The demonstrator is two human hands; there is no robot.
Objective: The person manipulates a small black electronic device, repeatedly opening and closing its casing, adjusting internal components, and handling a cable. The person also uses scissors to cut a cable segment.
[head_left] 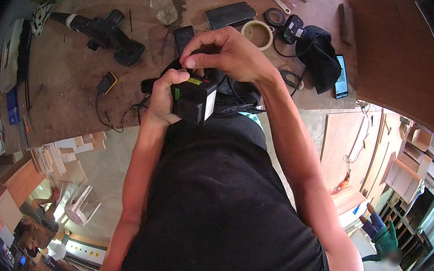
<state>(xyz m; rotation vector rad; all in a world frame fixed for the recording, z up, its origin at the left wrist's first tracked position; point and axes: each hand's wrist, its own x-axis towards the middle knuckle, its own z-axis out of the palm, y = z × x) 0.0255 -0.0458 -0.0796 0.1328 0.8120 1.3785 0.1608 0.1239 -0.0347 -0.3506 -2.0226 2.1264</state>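
Observation:
My left hand (pixel 163 97) grips a black box-shaped battery pack (pixel 191 103) from its left side, just in front of my body. The pack has a white label on its right side and yellow and green stickers. Above its far edge my right hand (pixel 226 53) bends over with thumb and forefinger pinched together, near my left thumb. What the pinch holds, if anything, is too small to make out. Behind the hands, a black bag (pixel 237 97) lies at the table's near edge, partly covered by the pack and right hand.
On the wooden table (pixel 71 103) lie a cordless drill (pixel 105 32), a yellow-and-black meter (pixel 106 84), a clear jar (pixel 162 9), tape rolls (pixel 257 34), a black cap (pixel 319 59) and a phone (pixel 342 77). A stool (pixel 80 205) stands lower left; two other people are farther off.

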